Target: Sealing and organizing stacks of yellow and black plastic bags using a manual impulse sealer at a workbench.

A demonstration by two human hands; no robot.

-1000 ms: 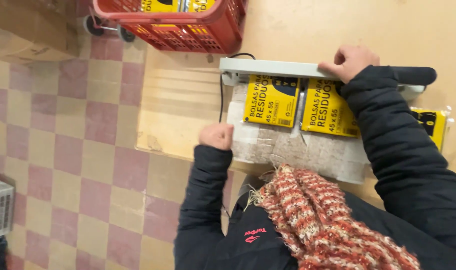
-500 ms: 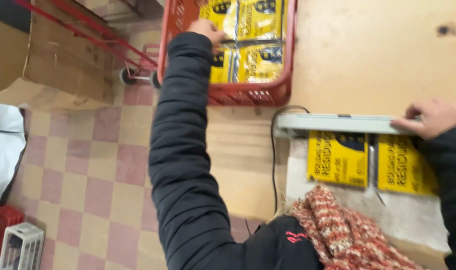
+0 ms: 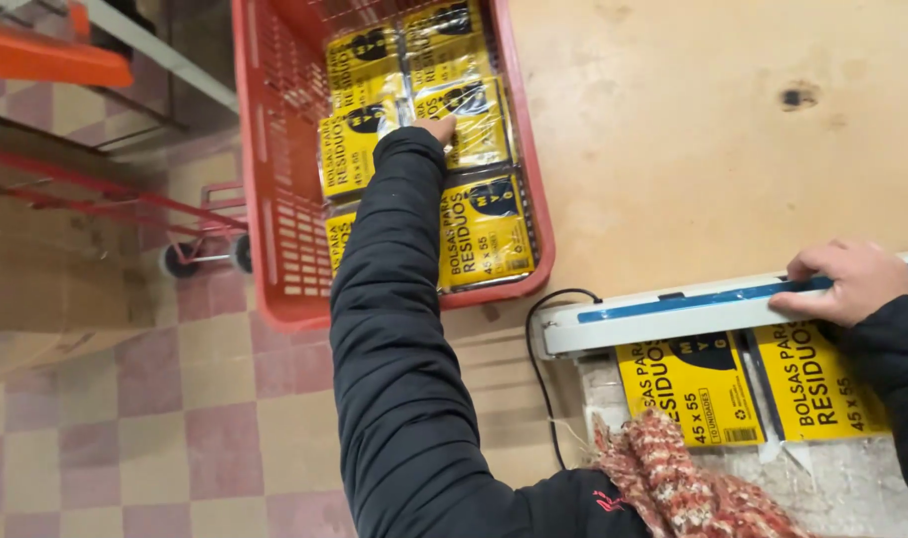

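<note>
Looking down from the head camera, we see our left hand (image 3: 440, 128) stretched up into a red basket (image 3: 274, 199) at the top middle of the picture. Its fingers rest on a yellow packet (image 3: 479, 120), but we cannot tell if they are gripping it. More yellow packets fill the basket. Our dark sleeve (image 3: 394, 329) covers some of them. At the right edge, our right hand (image 3: 847, 282) lies curled on top of a long white sealer bar (image 3: 693, 317). Two yellow packets (image 3: 703, 389) stick out under the bar. A black cord (image 3: 538, 349) bends beside it. A red woolly scarf (image 3: 673, 478) hides the bottom.
</note>
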